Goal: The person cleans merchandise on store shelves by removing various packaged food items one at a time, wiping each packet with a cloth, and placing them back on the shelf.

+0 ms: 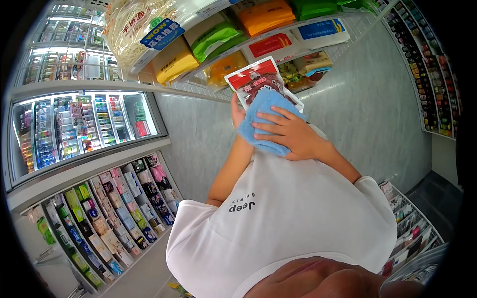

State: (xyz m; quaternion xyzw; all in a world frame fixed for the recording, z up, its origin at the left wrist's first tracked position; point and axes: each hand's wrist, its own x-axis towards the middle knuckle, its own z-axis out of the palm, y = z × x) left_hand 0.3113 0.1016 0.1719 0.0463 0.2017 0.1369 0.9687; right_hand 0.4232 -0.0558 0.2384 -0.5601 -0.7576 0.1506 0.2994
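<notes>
In front of my chest is a red-and-white food packet (257,79) with dark red contents showing; I cannot read what they are. My left hand (237,112) grips its left edge, its fingers partly hidden behind the packet and cloth. A fluffy blue cloth (266,102) covers the packet's lower part. Spread over that cloth, the fingers of my right hand (290,130) press it against the packet. Just beyond is a shelf of packaged goods, with an orange packet (266,16) and a green one (217,39).
A bag of noodles (144,30) sits at the shelf's upper left. To the left are a lit display cabinet (84,124) and a rack of small packaged goods (114,213). Shelves of bottles and jars (427,64) stand at the right, another rack (412,223) at lower right. Grey floor (367,99) lies between.
</notes>
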